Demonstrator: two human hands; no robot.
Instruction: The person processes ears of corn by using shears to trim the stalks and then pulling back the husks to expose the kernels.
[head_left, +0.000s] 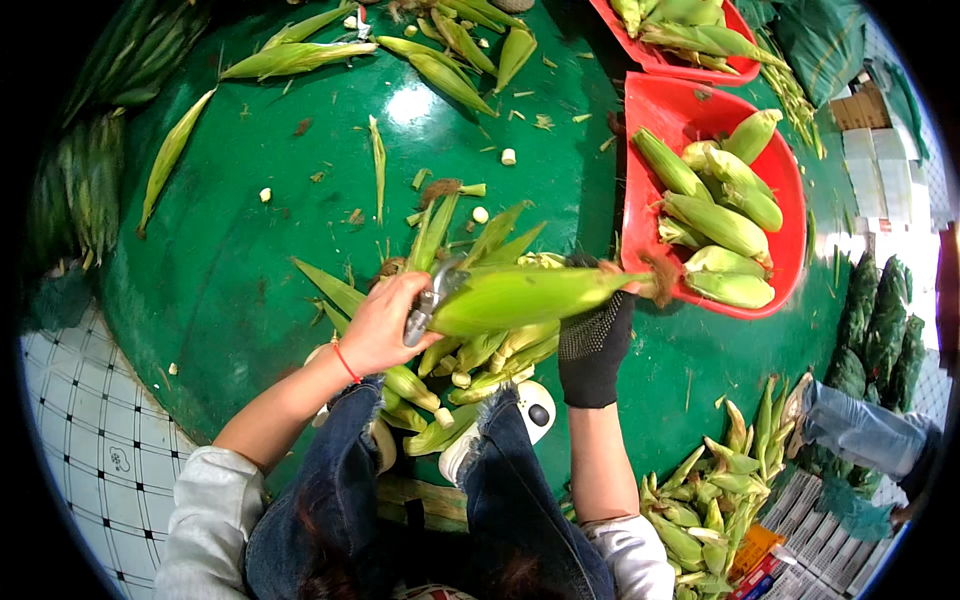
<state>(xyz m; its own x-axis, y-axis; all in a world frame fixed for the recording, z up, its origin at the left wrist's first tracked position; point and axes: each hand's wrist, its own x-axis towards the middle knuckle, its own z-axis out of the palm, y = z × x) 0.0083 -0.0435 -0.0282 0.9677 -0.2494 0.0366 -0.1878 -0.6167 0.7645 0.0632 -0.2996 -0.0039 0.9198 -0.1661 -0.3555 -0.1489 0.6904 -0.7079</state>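
An ear of corn in its green husk (525, 298) lies crosswise between my hands. My bare left hand (386, 319), with a red cord at the wrist, grips a metal hand tool (429, 304) against the ear's stem end; the tool's exact kind is partly hidden. My right hand (598, 345), in a black dotted glove, holds the silk end, where brown silk (661, 279) sticks out. Beneath the ear, more husked ears and leaves (480, 352) are piled between my feet. Right of my glove stands a red plastic scoop-shaped basket (789, 187) with several ears in it.
Another red basket (637, 49) with corn stands at the top right. Loose ears (300, 58) and cut stem pieces (508, 157) lie on the green floor. A corn heap (705, 502) is at lower right, beside another person's leg (862, 427). Green bundles (82, 187) stand at left.
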